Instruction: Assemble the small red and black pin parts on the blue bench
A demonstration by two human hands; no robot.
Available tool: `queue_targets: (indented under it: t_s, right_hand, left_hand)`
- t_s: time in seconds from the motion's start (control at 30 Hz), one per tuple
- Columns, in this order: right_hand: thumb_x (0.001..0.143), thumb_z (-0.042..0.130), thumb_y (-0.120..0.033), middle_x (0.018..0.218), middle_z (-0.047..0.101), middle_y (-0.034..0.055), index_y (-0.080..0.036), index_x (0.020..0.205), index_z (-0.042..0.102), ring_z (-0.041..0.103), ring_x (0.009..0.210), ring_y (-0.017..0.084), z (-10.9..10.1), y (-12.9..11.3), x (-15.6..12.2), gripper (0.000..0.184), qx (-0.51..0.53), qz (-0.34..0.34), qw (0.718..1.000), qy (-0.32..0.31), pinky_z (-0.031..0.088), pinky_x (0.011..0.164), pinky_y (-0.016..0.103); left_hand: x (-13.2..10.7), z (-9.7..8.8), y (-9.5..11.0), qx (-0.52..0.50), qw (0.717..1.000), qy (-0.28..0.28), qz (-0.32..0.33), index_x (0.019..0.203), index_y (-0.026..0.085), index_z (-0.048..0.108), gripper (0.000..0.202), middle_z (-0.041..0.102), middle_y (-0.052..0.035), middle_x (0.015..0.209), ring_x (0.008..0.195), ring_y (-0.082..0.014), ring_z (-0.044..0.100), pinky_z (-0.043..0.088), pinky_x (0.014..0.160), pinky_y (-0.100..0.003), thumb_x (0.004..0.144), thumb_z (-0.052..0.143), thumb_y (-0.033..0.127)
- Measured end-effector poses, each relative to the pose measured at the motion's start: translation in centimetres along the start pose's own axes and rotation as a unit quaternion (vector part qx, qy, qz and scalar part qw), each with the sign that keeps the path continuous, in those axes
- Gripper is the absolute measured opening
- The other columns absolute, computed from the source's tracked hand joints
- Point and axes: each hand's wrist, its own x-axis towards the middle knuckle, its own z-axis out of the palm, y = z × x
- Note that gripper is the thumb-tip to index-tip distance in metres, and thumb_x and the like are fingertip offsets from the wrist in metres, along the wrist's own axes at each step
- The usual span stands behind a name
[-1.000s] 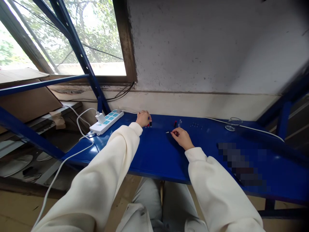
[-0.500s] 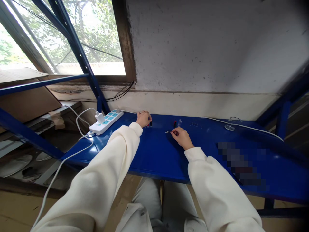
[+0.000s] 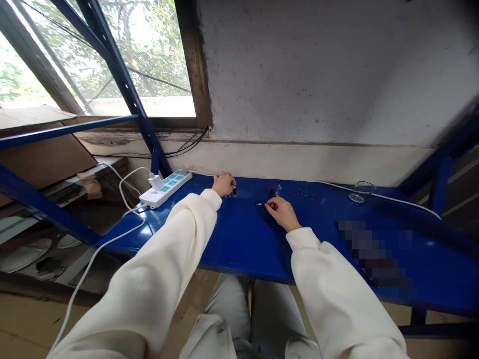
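At the back of the blue table, my left hand [image 3: 223, 184] is bent down over a small group of tiny capped pieces. A black one [image 3: 234, 191] stands by its fingertips, with red bits partly covered beside it. Whatever its fingers grip is hidden. My right hand [image 3: 281, 212] is closed in a pinch, low over the table. A small slim piece with a white pointed tip [image 3: 259, 204] sticks out to the left from its fingers. Just behind this hand stand a small red and black piece [image 3: 272, 191] and a clear tube-like piece [image 3: 278, 190].
Several tiny clear pieces [image 3: 305, 193] lie right of the tubes. A clear glass cup [image 3: 361, 192] is farther right, near a white cable. A white power strip [image 3: 166, 188] sits at the left. A blurred-out dark object [image 3: 372, 254] lies front right on the blue table [image 3: 243, 244].
Both hands stay almost where they were. The view has shifted very slightly; nothing is visibly picked up or let go.
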Motion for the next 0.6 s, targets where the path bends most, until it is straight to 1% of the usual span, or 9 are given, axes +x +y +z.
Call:
queue_targets:
  t_s: [0.23,0.37,0.4,0.47,0.53,0.57,0.6]
  right_hand:
    - [0.077,0.047,-0.033,0.070,0.056,0.0034,-0.018,0.074,0.059,0.050,0.060,0.013,-0.2,-0.2,0.0,0.019,-0.006,0.001,1.000,-0.002,0.037,0.055,0.024]
    - [0.077,0.047,-0.032,0.070,0.056,0.0028,-0.019,0.074,0.059,0.050,0.060,0.013,-0.2,-0.1,0.0,0.018,-0.020,0.011,1.000,0.001,0.037,0.055,0.024]
    - [0.077,0.047,-0.032,0.071,0.057,0.0027,-0.019,0.074,0.059,0.050,0.060,0.013,-0.2,0.0,0.0,0.019,-0.027,0.014,1.000,0.001,0.037,0.055,0.024]
    - [0.077,0.046,-0.031,0.072,0.057,0.0029,-0.018,0.075,0.060,0.051,0.063,0.013,-0.1,0.2,0.0,0.019,-0.050,0.027,0.998,0.004,0.037,0.058,0.024]
    - [0.077,0.045,-0.028,0.075,0.058,0.0038,-0.018,0.077,0.061,0.053,0.069,0.015,-0.1,0.3,0.0,0.019,-0.089,0.054,0.995,0.009,0.037,0.061,0.025]
    - [0.077,0.045,-0.027,0.077,0.059,0.0044,-0.018,0.079,0.061,0.053,0.073,0.016,-0.1,0.3,0.0,0.019,-0.112,0.073,0.991,0.010,0.037,0.062,0.026]
    - [0.077,0.045,-0.026,0.079,0.060,0.0052,-0.017,0.080,0.062,0.053,0.077,0.017,-0.2,0.3,0.0,0.020,-0.134,0.093,0.987,0.012,0.037,0.064,0.027]
  left_hand:
    - [0.0,0.1,-0.1,0.008,1.000,0.000,-0.002,0.073,0.018,0.066,0.009,0.058,-0.0095,0.098,0.102,-0.0284,0.045,0.027,0.087,-0.044,0.068,0.059,0.017]
    - [-0.1,-0.2,0.1,0.004,1.000,0.006,-0.002,0.079,0.018,0.065,0.011,0.058,-0.0097,0.099,0.103,-0.0294,0.044,0.027,0.086,-0.046,0.069,0.059,0.020]
    - [-0.2,-0.4,0.3,0.000,1.000,0.016,-0.002,0.082,0.019,0.065,0.013,0.058,-0.0097,0.100,0.103,-0.0292,0.045,0.027,0.086,-0.045,0.070,0.058,0.020]
    - [-0.5,-0.9,1.3,-0.013,0.998,0.060,0.001,0.091,0.019,0.062,0.019,0.058,-0.0095,0.101,0.101,-0.0275,0.046,0.028,0.085,-0.044,0.074,0.053,0.022]
    - [-0.8,-1.4,2.7,-0.033,0.992,0.123,0.009,0.100,0.019,0.058,0.025,0.059,-0.0091,0.101,0.098,-0.0244,0.049,0.028,0.085,-0.042,0.080,0.044,0.022]
    - [-1.0,-1.6,3.5,-0.041,0.988,0.145,0.020,0.103,0.019,0.056,0.027,0.058,-0.0088,0.102,0.097,-0.0226,0.049,0.028,0.086,-0.041,0.082,0.039,0.022]
    - [-1.3,-1.6,4.4,-0.047,0.986,0.154,0.036,0.105,0.019,0.055,0.029,0.058,-0.0086,0.103,0.097,-0.0214,0.050,0.028,0.086,-0.040,0.084,0.036,0.022]
